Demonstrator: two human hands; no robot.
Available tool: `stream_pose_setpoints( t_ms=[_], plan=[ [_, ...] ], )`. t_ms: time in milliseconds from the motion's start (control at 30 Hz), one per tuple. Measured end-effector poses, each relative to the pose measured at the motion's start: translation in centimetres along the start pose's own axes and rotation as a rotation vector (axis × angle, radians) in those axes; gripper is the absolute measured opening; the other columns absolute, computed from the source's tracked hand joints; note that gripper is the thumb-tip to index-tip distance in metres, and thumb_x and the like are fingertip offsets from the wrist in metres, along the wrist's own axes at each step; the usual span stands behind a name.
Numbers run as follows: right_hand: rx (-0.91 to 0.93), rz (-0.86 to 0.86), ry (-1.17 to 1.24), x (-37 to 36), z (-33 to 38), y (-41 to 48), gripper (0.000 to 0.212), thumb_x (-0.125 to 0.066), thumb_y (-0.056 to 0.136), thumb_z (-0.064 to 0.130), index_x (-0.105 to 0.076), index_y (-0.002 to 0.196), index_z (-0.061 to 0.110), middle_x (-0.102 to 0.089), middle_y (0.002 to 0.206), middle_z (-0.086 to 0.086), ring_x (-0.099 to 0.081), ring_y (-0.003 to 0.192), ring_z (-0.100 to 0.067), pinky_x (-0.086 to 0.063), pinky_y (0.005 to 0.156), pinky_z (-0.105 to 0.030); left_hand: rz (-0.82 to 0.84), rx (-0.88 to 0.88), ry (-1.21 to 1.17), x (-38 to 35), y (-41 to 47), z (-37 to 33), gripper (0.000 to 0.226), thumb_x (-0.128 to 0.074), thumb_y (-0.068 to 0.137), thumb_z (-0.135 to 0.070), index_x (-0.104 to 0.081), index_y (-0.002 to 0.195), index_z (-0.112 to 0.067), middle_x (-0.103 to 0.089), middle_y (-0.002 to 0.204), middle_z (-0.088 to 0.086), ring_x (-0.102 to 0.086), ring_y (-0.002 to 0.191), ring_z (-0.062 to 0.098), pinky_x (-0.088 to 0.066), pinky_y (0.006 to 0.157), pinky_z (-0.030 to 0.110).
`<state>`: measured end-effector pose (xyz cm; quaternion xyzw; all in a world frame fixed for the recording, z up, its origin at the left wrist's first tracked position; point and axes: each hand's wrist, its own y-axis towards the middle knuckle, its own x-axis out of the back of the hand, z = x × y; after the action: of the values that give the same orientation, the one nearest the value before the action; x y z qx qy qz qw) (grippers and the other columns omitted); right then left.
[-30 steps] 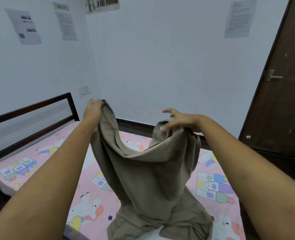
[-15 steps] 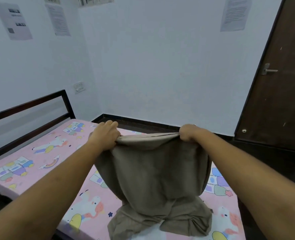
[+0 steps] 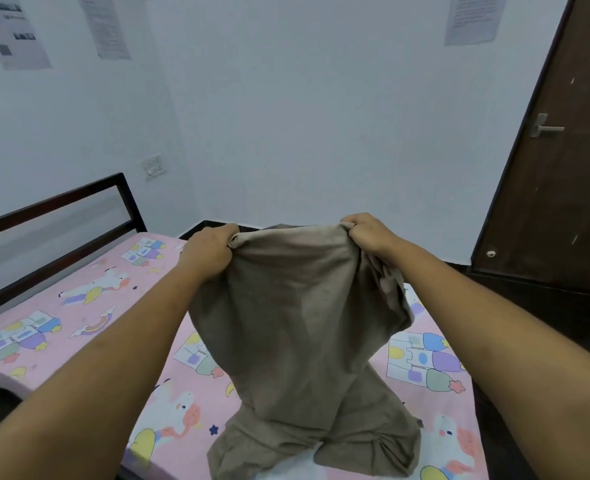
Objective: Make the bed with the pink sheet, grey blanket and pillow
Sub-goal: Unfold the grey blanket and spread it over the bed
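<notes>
1. The black metal-framed bed (image 3: 79,199) already wears the pink cartoon-print fitted sheet (image 3: 89,306), smooth across the mattress; that step looks done
2. The grey-brown soft blanket (image 3: 297,327) hangs bunched above the sheet, its lower folds heaped on the near edge; spreading it is the step in hand
3. The left hand (image 3: 207,251) and right hand (image 3: 368,233) are each fisted on the top hem, fairly close together
4. Next, I judge: widen the grip toward the corners and cast the cloth flat; no pillow is in view
</notes>
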<state>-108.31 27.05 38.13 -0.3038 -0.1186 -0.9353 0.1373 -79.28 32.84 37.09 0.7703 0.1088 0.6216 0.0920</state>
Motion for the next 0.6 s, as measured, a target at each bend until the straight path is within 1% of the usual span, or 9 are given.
stream_pose_setpoints(
  t_ms=[67,133,200,300,367,433,500,567,600],
  plan=[
    [-0.013,0.113,-0.060,0.0,0.0,0.3,0.035,-0.039,0.098,0.022,-0.046,0.064,0.019,-0.050,0.077,-0.001,-0.046,0.077,-0.019,-0.035,0.072,-0.032,-0.002,-0.025,0.020,-0.6,0.1,-0.2,0.019,-0.042,0.078,-0.006,-0.040,0.081,-0.025,-0.054,0.084,0.009,-0.054,0.086,0.037,-0.039,0.066,0.037],
    [-0.097,0.334,-0.201,0.2,-0.1,0.3,0.041,-0.043,0.094,0.052,-0.067,0.093,0.020,-0.059,0.101,0.002,-0.055,0.098,-0.018,-0.041,0.091,-0.033,0.062,-0.092,0.081,-1.2,-0.1,0.0,0.006,-0.037,0.080,-0.020,-0.042,0.083,-0.023,-0.057,0.085,0.009,-0.056,0.086,0.035,-0.042,0.067,0.037],
    [-0.150,0.562,-0.376,0.2,-0.2,-0.1,0.065,-0.049,0.081,0.071,-0.064,0.116,0.019,-0.060,0.115,0.005,-0.057,0.107,-0.016,-0.042,0.098,-0.033,0.089,-0.254,0.223,-2.0,-0.6,0.3,0.032,-0.026,0.077,-0.045,-0.044,0.088,-0.021,-0.062,0.084,0.008,-0.059,0.083,0.032,-0.042,0.063,0.035],
    [-0.238,0.819,-0.592,-1.7,-1.6,-0.7,0.076,-0.073,0.065,0.065,-0.057,0.123,0.019,-0.061,0.117,0.004,-0.062,0.104,-0.018,-0.049,0.096,-0.036,0.207,-0.475,0.452,-2.7,-1.3,-0.7,0.078,-0.011,0.063,-0.087,-0.043,0.093,-0.022,-0.064,0.079,0.002,-0.060,0.075,0.027,-0.029,0.054,0.030],
    [-0.370,1.006,-0.725,-3.3,-3.6,-1.0,0.077,-0.080,0.063,0.052,-0.055,0.124,0.012,-0.066,0.111,-0.004,-0.066,0.094,-0.023,-0.051,0.092,-0.036,0.340,-0.546,0.552,-3.4,-1.7,-1.6,0.094,-0.008,0.052,-0.098,-0.043,0.095,-0.022,-0.062,0.077,0.002,-0.059,0.072,0.026,-0.030,0.054,0.030],
    [-0.510,1.186,-0.903,-4.3,-5.2,-1.4,0.055,-0.069,0.080,0.041,-0.056,0.122,0.007,-0.064,0.100,-0.009,-0.062,0.079,-0.022,-0.046,0.090,-0.031,0.486,-0.577,0.626,-4.2,-2.0,-2.2,0.092,-0.018,0.050,-0.097,-0.043,0.100,-0.023,-0.062,0.081,0.003,-0.059,0.073,0.025,-0.038,0.059,0.031],
    [-0.527,1.228,-1.057,-4.8,-6.3,-1.9,0.035,-0.057,0.092,0.034,-0.060,0.116,0.008,-0.059,0.107,-0.014,-0.056,0.080,-0.024,-0.042,0.087,-0.031,0.584,-0.559,0.688,-5.7,-2.6,-2.7,0.073,-0.036,0.070,-0.085,-0.045,0.107,-0.023,-0.063,0.089,0.003,-0.061,0.079,0.024,-0.045,0.065,0.033],
    [-0.496,1.164,-1.088,-4.8,-7.2,-1.9,0.037,-0.055,0.092,0.034,-0.062,0.119,0.010,-0.054,0.107,-0.010,-0.052,0.090,-0.025,-0.041,0.086,-0.032,0.549,-0.451,0.717,-6.9,-2.8,-3.8,0.035,-0.043,0.092,-0.050,-0.050,0.112,-0.021,-0.063,0.100,0.003,-0.062,0.088,0.023,-0.049,0.072,0.034],
    [-0.499,1.125,-1.059,-4.4,-7.6,-1.8,0.034,-0.055,0.092,0.034,-0.063,0.115,0.010,-0.054,0.103,-0.009,-0.052,0.089,-0.025,-0.041,0.084,-0.032,0.511,-0.362,0.727,-7.4,-2.5,-4.5,0.027,-0.040,0.094,-0.036,-0.052,0.113,-0.021,-0.063,0.105,0.003,-0.062,0.093,0.022,-0.049,0.075,0.033]
  ],
)
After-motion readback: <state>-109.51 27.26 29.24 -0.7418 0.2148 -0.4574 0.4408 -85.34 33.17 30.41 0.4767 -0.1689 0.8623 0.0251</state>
